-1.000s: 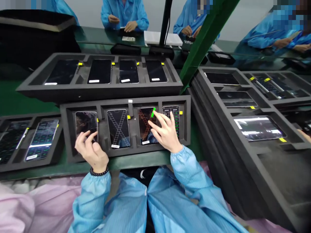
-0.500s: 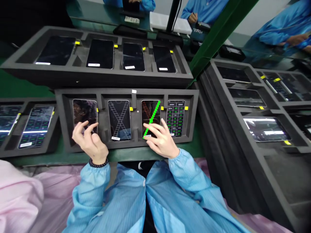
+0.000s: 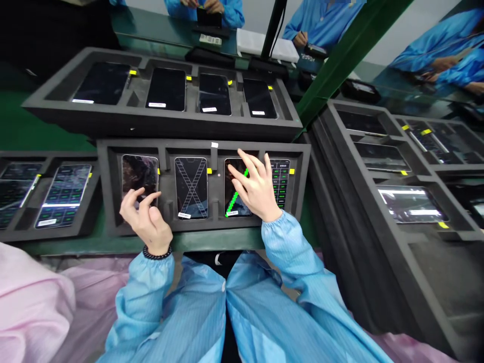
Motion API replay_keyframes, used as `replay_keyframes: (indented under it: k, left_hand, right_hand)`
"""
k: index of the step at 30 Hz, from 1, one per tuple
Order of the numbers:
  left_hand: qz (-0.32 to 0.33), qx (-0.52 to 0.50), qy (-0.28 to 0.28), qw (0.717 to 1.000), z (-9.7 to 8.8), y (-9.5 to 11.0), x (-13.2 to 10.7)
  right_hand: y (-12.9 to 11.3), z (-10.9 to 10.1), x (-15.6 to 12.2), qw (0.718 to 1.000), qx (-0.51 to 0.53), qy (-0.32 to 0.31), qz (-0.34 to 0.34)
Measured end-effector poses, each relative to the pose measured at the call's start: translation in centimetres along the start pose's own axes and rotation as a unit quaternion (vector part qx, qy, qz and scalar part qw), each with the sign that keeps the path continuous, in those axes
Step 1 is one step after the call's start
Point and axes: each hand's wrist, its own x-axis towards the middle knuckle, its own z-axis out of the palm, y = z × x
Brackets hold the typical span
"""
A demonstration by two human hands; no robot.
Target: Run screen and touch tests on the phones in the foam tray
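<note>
A dark foam tray (image 3: 217, 227) in front of me holds several smartphones in separate slots. Over the lower part of the leftmost phone (image 3: 139, 169), whose screen is dark and reflective, my left hand (image 3: 148, 224) is open with curved fingers. The second phone (image 3: 191, 194) displays a white ladder-like X. My right hand (image 3: 257, 189), fingers spread, is over the third phone (image 3: 238, 209), which shows a green diagonal and hides partly under the hand. To its right, the fourth phone (image 3: 283, 184) shows a grid of green text, partly covered. Whether the fingertips touch glass, I cannot tell.
Behind lies another foam tray (image 3: 128, 119) of dark-screened phones. Further trays stand left (image 3: 18, 234) and right (image 3: 393, 212). A green post (image 3: 325, 75) slants up at the back right. Across the bench, people in blue sleeves (image 3: 232, 12) handle items.
My right hand has moved up the third phone, from its lower part to its upper part. My left hand stays over the leftmost phone. The whole view has shifted slightly.
</note>
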Motion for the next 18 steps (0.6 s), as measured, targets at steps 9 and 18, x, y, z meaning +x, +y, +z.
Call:
replay_keyframes:
  k: [9,18]
  left_hand:
    - [0.035,-0.005,-0.003,0.999,-0.2,-0.1,0.0]
    - [0.024,0.006,0.000,1.000,-0.1,0.0,0.0]
  right_hand:
    - [-0.6,-1.3,-8.0,0.999,0.019,-0.019,0.039]
    - [-1.0,-2.2,-10.6,0.998,0.051,-0.011,0.044]
